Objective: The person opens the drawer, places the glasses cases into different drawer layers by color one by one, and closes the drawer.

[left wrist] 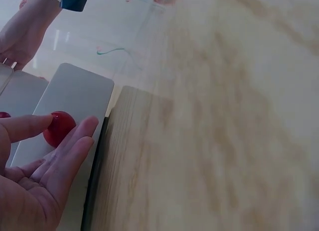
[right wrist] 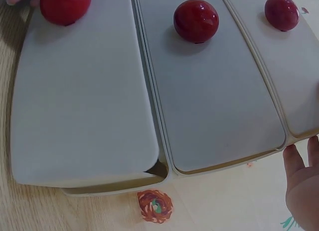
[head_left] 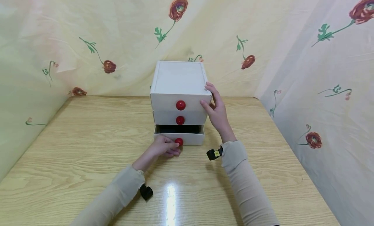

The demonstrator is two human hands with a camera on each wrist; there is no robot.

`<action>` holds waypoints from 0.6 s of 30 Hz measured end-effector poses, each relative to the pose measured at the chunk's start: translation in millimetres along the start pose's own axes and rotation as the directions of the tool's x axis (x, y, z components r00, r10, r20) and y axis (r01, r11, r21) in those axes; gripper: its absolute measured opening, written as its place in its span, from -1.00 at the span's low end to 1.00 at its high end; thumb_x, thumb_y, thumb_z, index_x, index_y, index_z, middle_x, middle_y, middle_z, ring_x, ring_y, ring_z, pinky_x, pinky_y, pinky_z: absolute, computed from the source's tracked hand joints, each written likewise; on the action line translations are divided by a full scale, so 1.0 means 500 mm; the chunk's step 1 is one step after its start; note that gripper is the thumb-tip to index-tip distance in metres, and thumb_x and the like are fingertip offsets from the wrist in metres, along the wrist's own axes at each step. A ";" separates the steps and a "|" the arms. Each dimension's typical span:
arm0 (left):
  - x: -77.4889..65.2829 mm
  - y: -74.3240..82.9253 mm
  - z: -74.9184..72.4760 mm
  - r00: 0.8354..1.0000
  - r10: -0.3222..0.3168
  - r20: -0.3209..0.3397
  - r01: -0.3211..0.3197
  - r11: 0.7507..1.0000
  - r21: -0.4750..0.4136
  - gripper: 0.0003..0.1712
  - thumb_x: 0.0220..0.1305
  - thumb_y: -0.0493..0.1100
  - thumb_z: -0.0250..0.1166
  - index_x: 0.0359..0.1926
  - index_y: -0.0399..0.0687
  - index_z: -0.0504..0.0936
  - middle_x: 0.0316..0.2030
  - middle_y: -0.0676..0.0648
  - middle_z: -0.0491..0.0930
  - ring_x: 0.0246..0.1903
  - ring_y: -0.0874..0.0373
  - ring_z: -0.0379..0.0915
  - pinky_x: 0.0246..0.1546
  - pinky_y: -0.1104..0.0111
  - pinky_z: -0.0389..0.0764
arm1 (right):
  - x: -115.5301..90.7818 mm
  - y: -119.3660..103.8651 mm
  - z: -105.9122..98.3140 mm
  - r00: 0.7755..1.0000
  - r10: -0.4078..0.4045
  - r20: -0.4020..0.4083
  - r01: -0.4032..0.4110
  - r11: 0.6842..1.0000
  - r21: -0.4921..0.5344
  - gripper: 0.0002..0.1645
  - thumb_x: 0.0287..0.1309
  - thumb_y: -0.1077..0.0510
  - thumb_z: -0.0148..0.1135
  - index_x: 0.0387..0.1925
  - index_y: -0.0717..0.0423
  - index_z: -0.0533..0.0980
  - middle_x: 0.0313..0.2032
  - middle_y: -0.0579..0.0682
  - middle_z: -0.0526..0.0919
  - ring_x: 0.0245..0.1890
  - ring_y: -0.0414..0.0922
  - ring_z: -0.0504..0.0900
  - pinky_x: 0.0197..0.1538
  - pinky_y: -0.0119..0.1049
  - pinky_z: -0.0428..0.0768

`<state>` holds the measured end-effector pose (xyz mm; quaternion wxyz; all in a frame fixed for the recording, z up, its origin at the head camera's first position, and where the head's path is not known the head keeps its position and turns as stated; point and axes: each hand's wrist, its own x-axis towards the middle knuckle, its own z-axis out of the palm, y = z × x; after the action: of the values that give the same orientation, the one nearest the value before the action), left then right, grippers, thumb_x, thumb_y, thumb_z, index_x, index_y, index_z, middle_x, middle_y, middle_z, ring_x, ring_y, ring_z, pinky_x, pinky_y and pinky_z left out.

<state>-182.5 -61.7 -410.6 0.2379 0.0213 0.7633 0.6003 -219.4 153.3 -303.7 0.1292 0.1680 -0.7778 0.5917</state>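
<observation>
A small white drawer cabinet [head_left: 181, 78] with three drawers, each with a round red knob, stands on the table. Its bottom drawer [head_left: 191, 139] is pulled partly out, showing a dark interior. My left hand [head_left: 164, 146] pinches the bottom drawer's red knob [left wrist: 60, 127], one digit on top and the other fingers below it. At the cabinet's upper right corner, my right hand [head_left: 217, 114] holds on with the thumb on the front of the top drawer and the fingers along the side. The right wrist view shows two of those fingertips [right wrist: 294, 150] against the side wall.
The wooden table [head_left: 87, 138] stretches out on both sides of the cabinet. Behind it hangs a pale cloth [head_left: 131, 31] printed with red flowers, which continues on the left and right. A black strap [head_left: 214, 153] is on the right wrist, another on the left.
</observation>
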 end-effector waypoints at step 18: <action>0.045 0.016 -0.015 0.999 -0.021 -0.026 0.020 0.999 -0.035 -0.70 0.33 -0.23 0.22 -0.08 -0.44 0.62 -0.23 -0.29 0.73 -0.38 0.16 0.72 -0.27 0.31 0.73 | 0.001 0.001 0.000 1.000 0.011 -0.002 -0.011 1.000 0.008 -0.31 0.35 0.20 0.12 0.44 0.07 0.15 0.50 -0.05 0.09 0.52 -0.06 0.04 0.44 0.16 0.21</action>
<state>-207.4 -59.1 -409.7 0.2341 0.0014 0.7561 0.6112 -219.9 153.2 -304.2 0.1260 0.1636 -0.7761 0.5958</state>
